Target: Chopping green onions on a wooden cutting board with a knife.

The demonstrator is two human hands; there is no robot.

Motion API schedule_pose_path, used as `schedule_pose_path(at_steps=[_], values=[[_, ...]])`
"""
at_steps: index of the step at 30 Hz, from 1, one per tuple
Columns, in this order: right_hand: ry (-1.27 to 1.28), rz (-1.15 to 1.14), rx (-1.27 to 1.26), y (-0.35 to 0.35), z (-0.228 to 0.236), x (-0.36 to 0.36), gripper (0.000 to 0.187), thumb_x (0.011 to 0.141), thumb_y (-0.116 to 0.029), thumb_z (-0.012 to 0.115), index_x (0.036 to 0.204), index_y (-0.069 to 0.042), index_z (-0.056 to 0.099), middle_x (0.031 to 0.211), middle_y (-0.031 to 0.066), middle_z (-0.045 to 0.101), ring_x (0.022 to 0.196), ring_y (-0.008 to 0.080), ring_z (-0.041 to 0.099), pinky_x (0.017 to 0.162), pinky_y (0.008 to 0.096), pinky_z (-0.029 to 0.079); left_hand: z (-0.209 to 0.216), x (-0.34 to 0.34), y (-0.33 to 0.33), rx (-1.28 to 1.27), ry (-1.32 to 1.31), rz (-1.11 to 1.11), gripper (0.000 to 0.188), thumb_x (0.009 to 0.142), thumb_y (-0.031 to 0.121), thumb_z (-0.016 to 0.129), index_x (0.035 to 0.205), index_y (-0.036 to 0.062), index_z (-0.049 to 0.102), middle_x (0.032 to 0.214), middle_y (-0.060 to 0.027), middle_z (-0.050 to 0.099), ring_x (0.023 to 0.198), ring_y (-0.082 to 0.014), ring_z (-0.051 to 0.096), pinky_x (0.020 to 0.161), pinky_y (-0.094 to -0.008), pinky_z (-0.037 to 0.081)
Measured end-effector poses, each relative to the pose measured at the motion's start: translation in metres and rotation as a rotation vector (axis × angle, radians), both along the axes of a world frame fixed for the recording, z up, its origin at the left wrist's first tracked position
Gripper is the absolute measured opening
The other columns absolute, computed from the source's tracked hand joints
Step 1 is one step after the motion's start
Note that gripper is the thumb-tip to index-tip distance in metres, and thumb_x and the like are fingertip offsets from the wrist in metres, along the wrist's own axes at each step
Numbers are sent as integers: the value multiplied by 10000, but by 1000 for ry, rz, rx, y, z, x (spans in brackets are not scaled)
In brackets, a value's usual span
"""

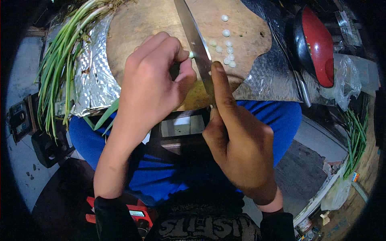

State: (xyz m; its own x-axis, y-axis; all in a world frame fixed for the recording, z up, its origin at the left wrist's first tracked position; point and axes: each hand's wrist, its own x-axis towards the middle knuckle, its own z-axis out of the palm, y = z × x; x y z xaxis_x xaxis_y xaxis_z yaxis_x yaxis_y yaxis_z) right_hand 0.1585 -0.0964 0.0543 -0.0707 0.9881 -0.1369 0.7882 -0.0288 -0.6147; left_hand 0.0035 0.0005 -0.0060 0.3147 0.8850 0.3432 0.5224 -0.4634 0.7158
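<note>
My left hand is closed round a spring onion. Its pale cut end pokes out by the fingertips, and green leaves hang below the wrist side of the hand. In my right hand is a large knife, the index finger stretched along the blade; the handle is hidden in the palm. The blade points away from me across the round wooden cutting board, just right of the onion's end. Several small white round slices lie on the board to the right of the blade.
A bunch of spring onions lies at the left on shiny silver sheeting. At the right are a red and black bowl, a metal utensil, clear plastic and more green leaves. My blue-clad legs are under the board.
</note>
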Motion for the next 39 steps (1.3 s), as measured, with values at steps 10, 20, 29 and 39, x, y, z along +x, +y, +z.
schedule_pose_path(at_steps=[10,20,29,39], values=[[-49,31,-137,-24,16,-2,858,796,61,666,1586,-24,341,705,89,544,600,210,562,606,346,514,4,-1,1,19,42,5,159,747,-20,715,782,-16,560,757,-163,559,712,-367,593,646,-415,476],[-122,86,-60,-54,21,-3,826,771,-47,722,1542,-27,428,771,37,564,531,139,510,450,302,504,8,3,-4,-111,65,66,134,787,-44,719,797,-31,586,730,-118,563,601,-203,589,576,-292,473],[-52,56,-172,-66,24,0,863,754,-92,752,1552,-61,427,762,24,513,509,114,504,423,312,499,6,3,-2,-150,17,91,141,775,-41,726,796,-39,586,730,-122,567,601,-198,576,576,-293,456],[-79,115,-32,-31,11,2,847,791,-44,729,1567,-59,389,809,84,570,589,191,583,464,353,527,10,3,-3,-96,76,87,135,766,-50,719,793,-32,588,727,-123,567,606,-219,587,587,-305,474]])
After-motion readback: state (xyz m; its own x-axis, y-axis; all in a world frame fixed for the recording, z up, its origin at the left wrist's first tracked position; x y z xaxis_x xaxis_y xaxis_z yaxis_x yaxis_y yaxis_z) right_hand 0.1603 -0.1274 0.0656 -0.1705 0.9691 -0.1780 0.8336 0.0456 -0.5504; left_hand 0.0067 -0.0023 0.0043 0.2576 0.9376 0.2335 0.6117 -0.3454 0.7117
